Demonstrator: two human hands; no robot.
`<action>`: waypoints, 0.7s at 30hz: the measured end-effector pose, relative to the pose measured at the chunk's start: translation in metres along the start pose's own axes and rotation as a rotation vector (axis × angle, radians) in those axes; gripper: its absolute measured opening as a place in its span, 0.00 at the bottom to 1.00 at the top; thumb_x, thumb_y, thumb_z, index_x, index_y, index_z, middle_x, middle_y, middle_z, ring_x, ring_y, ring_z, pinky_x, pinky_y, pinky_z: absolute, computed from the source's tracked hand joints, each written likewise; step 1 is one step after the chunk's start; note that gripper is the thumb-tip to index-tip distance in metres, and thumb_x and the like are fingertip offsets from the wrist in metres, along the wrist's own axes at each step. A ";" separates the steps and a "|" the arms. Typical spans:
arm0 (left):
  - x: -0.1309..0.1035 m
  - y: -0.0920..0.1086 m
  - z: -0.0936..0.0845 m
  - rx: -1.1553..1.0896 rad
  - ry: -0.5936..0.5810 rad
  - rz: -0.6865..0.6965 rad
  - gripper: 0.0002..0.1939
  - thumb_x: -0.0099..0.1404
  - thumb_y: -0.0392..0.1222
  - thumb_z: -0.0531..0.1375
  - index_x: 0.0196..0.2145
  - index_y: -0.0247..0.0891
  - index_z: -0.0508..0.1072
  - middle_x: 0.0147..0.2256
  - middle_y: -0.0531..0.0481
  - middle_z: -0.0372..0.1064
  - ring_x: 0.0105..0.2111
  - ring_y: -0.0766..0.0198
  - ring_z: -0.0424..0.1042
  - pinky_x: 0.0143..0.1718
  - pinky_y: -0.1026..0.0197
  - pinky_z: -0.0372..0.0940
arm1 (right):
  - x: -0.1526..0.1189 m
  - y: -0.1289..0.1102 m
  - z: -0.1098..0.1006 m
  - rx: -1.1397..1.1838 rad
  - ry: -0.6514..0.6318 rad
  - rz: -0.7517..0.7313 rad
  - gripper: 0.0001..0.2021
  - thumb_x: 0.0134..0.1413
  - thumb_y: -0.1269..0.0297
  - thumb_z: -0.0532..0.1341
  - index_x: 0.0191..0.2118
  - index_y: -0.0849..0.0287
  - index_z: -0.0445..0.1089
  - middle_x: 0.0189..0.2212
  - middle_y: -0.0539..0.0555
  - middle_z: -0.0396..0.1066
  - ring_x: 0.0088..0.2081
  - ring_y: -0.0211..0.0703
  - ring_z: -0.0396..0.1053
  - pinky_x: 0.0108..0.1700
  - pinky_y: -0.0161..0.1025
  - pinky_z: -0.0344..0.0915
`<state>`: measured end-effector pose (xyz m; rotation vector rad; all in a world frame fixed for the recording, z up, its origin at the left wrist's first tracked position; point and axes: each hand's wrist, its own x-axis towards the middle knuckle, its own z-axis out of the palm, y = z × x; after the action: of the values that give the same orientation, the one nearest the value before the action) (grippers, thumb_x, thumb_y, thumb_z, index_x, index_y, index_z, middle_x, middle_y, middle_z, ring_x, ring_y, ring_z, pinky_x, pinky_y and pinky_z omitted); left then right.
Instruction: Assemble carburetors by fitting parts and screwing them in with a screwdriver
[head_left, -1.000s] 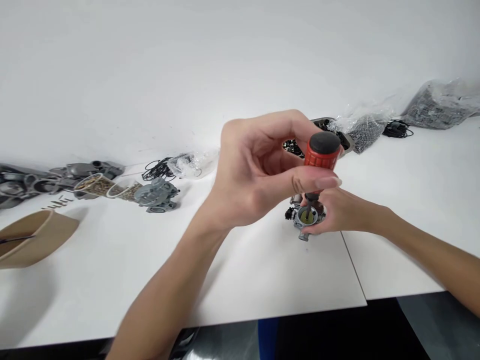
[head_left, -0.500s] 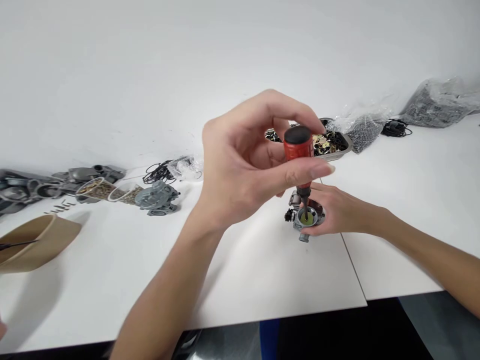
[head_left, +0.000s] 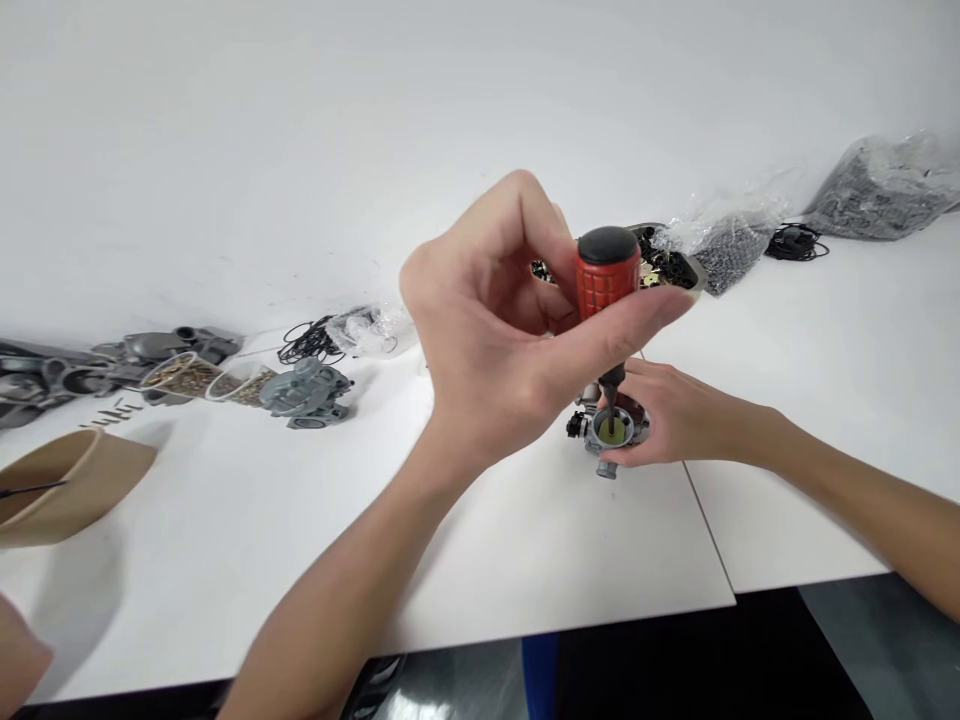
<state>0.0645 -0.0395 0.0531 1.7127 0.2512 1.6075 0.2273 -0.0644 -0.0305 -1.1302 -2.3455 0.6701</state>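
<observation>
My left hand [head_left: 495,320] is closed round the red handle of a screwdriver [head_left: 607,272] with a black cap. The screwdriver stands nearly upright, its shaft reaching down into the round opening of a grey metal carburetor [head_left: 602,458]. A yellow-green disc shows inside that opening; the tip's exact contact is too small to make out. My right hand [head_left: 671,415] grips the carburetor from the right side, holding it on the white table. Part of the carburetor is hidden behind its fingers.
Another grey carburetor [head_left: 307,392] lies to the left, beside clear cups of small metal parts [head_left: 184,376]. Farther left are a brown tape-like ring [head_left: 112,475] and several grey castings [head_left: 150,348]. Behind my hands stand a metal tray [head_left: 699,275] and plastic bags of parts [head_left: 877,195].
The left hand's fingers and thumb have shifted round the screwdriver handle, which is a little more to the right. The carburetor stays in the right hand. More of a person's skin shows at lower left.
</observation>
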 end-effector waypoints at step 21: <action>0.022 0.003 -0.038 -0.068 -0.479 -0.273 0.10 0.62 0.39 0.65 0.41 0.37 0.74 0.32 0.48 0.74 0.25 0.66 0.74 0.16 0.66 0.68 | 0.001 -0.003 -0.002 0.001 -0.017 0.003 0.15 0.49 0.58 0.67 0.38 0.59 0.63 0.41 0.55 0.66 0.37 0.40 0.63 0.37 0.38 0.62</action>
<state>0.0325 -0.0136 0.0692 1.8603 0.1797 0.9667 0.2259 -0.0655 -0.0272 -1.1321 -2.3580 0.6852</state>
